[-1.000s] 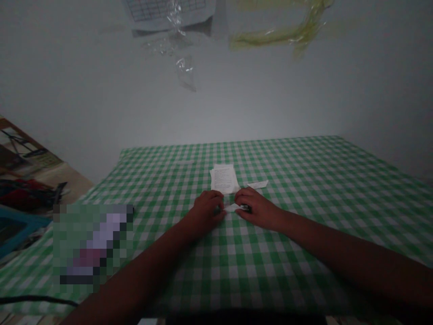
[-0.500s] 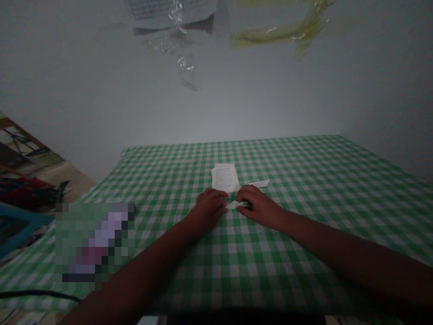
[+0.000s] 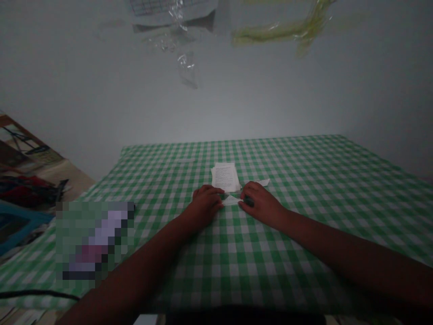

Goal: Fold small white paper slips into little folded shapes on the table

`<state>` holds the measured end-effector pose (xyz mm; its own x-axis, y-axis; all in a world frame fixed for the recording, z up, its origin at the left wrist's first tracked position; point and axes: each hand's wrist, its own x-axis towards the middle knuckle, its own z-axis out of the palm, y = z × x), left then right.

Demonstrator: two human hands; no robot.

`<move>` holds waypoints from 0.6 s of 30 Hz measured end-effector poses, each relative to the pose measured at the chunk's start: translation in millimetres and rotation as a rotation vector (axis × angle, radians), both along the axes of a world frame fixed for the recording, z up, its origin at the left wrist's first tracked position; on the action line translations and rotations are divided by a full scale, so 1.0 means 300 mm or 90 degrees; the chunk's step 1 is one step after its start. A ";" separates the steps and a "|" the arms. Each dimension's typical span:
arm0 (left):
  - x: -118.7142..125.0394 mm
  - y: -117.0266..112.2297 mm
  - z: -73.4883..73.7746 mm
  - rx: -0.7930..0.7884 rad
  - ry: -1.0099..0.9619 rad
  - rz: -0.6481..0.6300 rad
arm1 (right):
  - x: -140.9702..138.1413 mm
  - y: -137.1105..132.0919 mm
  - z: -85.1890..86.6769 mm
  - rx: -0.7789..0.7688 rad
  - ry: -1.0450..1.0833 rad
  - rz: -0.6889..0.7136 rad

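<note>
Between my two hands is a small folded piece of white paper, peaked in the middle and low on the cloth. My left hand pinches its left end, the fingers curled over it. At the right end, my right hand grips the paper between thumb and fingers. Just beyond the hands lies a stack of printed paper sheets, its edges slightly uneven. To the right of the stack, a folded paper strip with print on it rests partly behind my right hand.
A green and white checked tablecloth covers the table. On the left lies a blurred-out flat object, with a black cable near the front edge. A pale strip lies farther back. The wall stands behind the table.
My hands have drawn slightly apart, showing more of the folded paper between them. The stack and the strip stay where they were.
</note>
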<state>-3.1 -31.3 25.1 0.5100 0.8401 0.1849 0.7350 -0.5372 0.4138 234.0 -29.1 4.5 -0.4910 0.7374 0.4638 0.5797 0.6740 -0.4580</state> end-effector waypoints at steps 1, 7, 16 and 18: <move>0.001 0.000 0.001 0.002 0.000 -0.001 | 0.000 0.000 -0.001 -0.002 0.001 0.002; 0.001 0.002 0.000 0.004 0.003 -0.005 | 0.001 0.006 -0.002 -0.011 0.008 0.024; -0.007 0.009 -0.006 -0.003 -0.036 -0.008 | -0.001 0.013 0.006 -0.012 -0.069 0.035; -0.014 0.014 -0.005 -0.012 -0.038 -0.006 | -0.004 0.013 0.010 -0.008 -0.089 0.026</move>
